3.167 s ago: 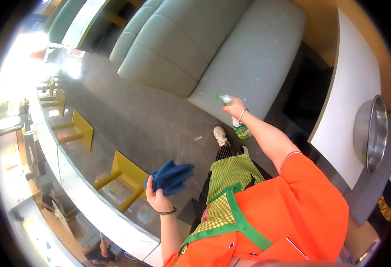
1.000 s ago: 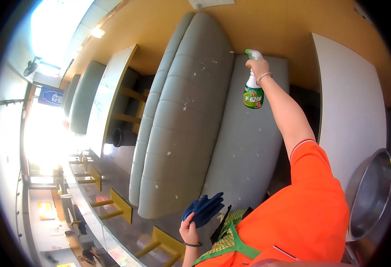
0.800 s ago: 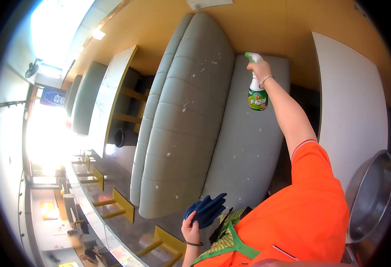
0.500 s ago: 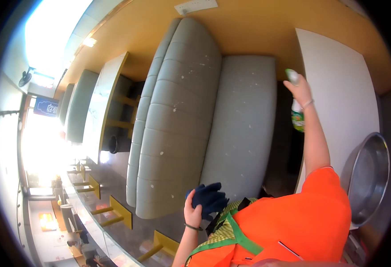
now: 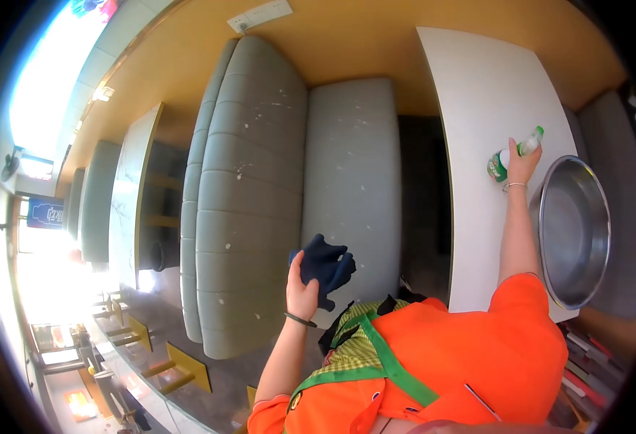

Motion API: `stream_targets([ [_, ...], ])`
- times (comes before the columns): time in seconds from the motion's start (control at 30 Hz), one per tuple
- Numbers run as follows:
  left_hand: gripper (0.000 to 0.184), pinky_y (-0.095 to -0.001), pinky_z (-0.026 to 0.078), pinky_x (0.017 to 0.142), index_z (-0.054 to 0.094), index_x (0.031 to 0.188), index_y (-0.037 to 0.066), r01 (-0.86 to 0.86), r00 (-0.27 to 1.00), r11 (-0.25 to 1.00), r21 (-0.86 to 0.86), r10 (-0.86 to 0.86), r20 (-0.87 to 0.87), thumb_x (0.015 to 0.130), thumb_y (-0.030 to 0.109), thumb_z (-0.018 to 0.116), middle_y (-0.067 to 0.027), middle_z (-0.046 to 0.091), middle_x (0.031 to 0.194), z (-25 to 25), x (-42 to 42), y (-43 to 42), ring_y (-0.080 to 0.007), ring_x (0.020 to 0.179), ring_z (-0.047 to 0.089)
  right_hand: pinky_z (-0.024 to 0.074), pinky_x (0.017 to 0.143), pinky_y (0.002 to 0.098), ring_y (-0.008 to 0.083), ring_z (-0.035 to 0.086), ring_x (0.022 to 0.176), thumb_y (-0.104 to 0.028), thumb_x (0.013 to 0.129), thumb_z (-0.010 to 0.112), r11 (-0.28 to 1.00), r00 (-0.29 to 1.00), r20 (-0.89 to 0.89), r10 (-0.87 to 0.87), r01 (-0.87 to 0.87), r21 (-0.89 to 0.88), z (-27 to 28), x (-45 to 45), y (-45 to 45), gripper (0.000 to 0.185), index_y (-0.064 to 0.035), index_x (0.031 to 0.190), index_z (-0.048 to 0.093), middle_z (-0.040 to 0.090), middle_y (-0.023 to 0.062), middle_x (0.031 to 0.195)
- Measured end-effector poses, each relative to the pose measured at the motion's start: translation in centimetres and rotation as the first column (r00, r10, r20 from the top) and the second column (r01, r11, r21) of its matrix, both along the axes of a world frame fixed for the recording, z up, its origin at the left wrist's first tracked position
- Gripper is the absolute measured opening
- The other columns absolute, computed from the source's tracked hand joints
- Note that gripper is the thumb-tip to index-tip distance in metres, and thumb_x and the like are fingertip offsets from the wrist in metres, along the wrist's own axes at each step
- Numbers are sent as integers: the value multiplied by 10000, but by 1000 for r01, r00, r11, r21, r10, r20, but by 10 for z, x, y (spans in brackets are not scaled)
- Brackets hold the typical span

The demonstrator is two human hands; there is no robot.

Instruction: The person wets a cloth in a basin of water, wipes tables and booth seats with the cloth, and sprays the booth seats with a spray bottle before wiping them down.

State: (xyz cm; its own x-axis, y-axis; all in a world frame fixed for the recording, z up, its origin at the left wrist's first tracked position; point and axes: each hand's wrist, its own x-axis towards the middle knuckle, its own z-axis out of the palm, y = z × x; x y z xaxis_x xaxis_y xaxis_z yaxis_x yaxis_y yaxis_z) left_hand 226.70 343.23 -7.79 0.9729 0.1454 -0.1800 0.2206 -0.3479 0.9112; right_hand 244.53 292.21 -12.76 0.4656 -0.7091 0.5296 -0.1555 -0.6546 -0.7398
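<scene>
In the head view, my right hand (image 5: 523,165) is wrapped round the neck of a spray bottle (image 5: 498,166) with a green-and-white label and a clear-and-green spray head. The bottle is tilted over the white table (image 5: 477,94); whether its base touches the top I cannot tell. A bunched dark blue cloth (image 5: 325,267) is gripped in my left hand (image 5: 303,293), in front of the grey bench seat (image 5: 350,181). Pale spots and marks show on the seat and on its padded backrest (image 5: 249,210).
A large metal basin (image 5: 575,231) stands at the table's right end, close to my right forearm. Another marble-patterned table (image 5: 131,195) and a yellow stool (image 5: 180,367) are on the left. A socket strip (image 5: 260,14) is on the yellow wall.
My right hand has brought the spray bottle from the table's edge by the bench to over the tabletop. My left hand with the cloth has risen in view, and the camera has turned rightward.
</scene>
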Motion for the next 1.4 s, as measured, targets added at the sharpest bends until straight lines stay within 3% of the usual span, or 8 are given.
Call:
stream_targets([
  [0.37,490,-320,406,890,424,1238,11,211,970,971,116,-222,94,751,-49,420,-164,518,1153,34,38,-44,-262,1050,520,425,853,318,206,486,997,-60,742,641,918,980,69,187,-200,343,-13,-94,72,618,19,1263,320,442,130,1144],
  [0.47,483,-351,454,820,479,1195,71,443,852,871,213,-483,201,733,-63,433,-171,550,1082,37,48,-79,-311,968,546,441,657,258,95,474,838,-280,858,545,172,630,139,764,-407,897,-12,-124,178,366,-133,1176,436,470,2,981],
  [0.6,555,-401,444,868,423,1260,107,847,510,471,249,-851,-127,724,45,551,-179,503,1197,34,46,-125,-343,1056,511,404,856,355,179,480,983,-450,867,479,-706,551,649,525,-143,693,-54,-116,260,560,-128,1304,343,477,46,1154],
  [0.77,559,-394,417,910,480,1204,53,664,625,540,517,-780,12,668,71,635,-154,522,1183,15,115,-42,-326,1086,502,441,611,274,141,552,694,-217,864,424,-166,466,430,773,-505,847,-48,-24,261,204,-67,859,562,580,41,704],
  [0.83,532,-421,384,937,509,1152,51,402,812,414,817,-574,-108,640,59,648,-147,527,1167,13,171,25,-316,1105,480,425,567,295,170,552,677,-233,865,436,146,360,-153,920,46,988,-78,39,242,245,-51,776,573,584,73,692],
  [0.93,713,-496,265,1009,301,1341,97,196,976,-27,980,-94,-197,736,226,655,-141,275,1400,-11,232,141,-320,1276,282,457,587,303,188,552,674,-236,852,470,167,-13,-355,935,-867,470,-227,95,215,232,-38,826,589,572,109,779],
  [1.0,914,-489,250,1028,113,1403,121,304,929,-28,952,231,-290,717,305,688,-144,135,1447,-14,257,171,-346,1290,239,453,727,338,264,554,796,-217,810,516,564,-71,-801,594,-674,477,-210,135,232,227,-17,874,603,562,156,926],
  [1.4,846,-518,227,1012,160,1377,10,57,991,-179,982,-109,-78,764,395,597,-241,199,1397,-58,249,223,-413,1269,236,187,1039,500,277,222,1291,-238,835,497,223,-49,-810,584,-950,218,-343,151,277,339,-179,1167,530,285,-13,1399],
])
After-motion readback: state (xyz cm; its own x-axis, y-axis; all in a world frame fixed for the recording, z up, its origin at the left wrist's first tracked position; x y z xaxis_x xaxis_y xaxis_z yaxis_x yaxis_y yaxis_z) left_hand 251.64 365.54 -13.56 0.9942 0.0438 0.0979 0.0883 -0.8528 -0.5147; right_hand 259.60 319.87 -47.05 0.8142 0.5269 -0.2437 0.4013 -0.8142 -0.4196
